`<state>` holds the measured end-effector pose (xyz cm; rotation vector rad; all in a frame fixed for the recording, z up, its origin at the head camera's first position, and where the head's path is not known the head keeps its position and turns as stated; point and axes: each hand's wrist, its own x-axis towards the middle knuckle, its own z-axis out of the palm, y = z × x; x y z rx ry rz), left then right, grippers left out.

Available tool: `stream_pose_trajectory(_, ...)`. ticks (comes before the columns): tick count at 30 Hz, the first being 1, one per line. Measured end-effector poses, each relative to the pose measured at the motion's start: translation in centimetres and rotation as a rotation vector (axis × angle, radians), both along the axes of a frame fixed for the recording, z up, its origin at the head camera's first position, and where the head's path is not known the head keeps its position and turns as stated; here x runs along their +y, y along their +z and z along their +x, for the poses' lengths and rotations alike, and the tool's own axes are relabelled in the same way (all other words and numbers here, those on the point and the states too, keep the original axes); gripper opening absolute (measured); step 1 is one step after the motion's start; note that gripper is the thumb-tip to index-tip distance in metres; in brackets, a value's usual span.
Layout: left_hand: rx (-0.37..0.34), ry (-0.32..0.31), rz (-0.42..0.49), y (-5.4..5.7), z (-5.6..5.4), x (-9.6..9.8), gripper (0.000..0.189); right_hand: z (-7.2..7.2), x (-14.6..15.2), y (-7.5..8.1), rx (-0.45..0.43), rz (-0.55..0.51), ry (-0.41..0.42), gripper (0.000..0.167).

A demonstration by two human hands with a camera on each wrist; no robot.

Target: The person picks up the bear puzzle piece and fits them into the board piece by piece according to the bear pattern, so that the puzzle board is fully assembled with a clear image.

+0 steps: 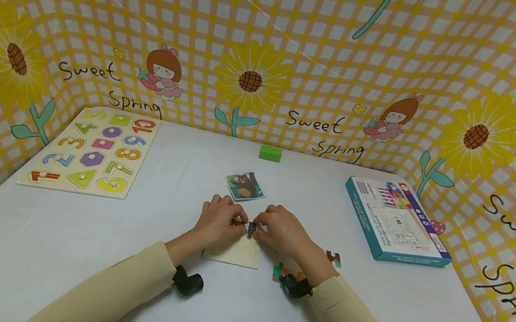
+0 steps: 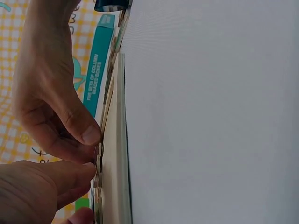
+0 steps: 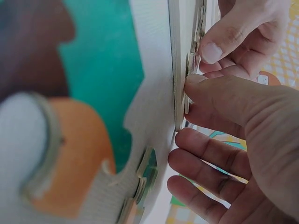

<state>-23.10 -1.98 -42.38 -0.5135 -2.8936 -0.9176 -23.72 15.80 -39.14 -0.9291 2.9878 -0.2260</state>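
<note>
Over the far part of a pale wooden puzzle board (image 1: pixel 231 254), my left hand (image 1: pixel 219 224) and right hand (image 1: pixel 282 233) meet from either side. Between their fingertips shows a dark purple-brown jigsaw piece (image 1: pixel 251 230), partly covered by the fingers. Thumb and index finger of the right hand (image 3: pixel 275 121) pinch thin wooden piece edges in the right wrist view, its other fingers spread apart. The left hand (image 2: pixel 28 189) pinches at the same thin edges in the left wrist view. Loose pieces lie beside the right wrist, including a green one (image 1: pixel 277 272) and a brown one (image 1: pixel 333 258).
A picture card of a bear (image 1: pixel 244 186) lies just beyond the hands. A green block (image 1: pixel 270 153) sits at the back. A number-and-shape board (image 1: pixel 96 152) lies at the left, a teal-edged box (image 1: pixel 397 223) at the right. Patterned cloth (image 1: pixel 280 32) walls the table.
</note>
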Motion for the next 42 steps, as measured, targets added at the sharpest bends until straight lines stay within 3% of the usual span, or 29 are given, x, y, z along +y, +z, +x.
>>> stream_pose_trajectory(18,0.034,0.028,-0.057,-0.3,0.1,0.6,0.011,-0.1,0.1,-0.1,-0.003,0.000,-0.010,0.021)
stream_pose_trajectory(26,0.021,0.025,-0.032,0.0,0.2,0.4,0.012,-0.1,0.3,-0.1,0.003,-0.011,-0.006,0.022)
stream_pose_trajectory(31,0.015,0.033,0.005,0.4,0.3,-0.6,0.015,-0.1,0.3,-0.2,0.005,-0.010,-0.009,0.021)
stream_pose_trajectory(42,-0.059,0.054,-0.013,1.1,1.5,-4.0,0.017,0.1,0.0,-0.3,0.004,-0.002,-0.029,0.024)
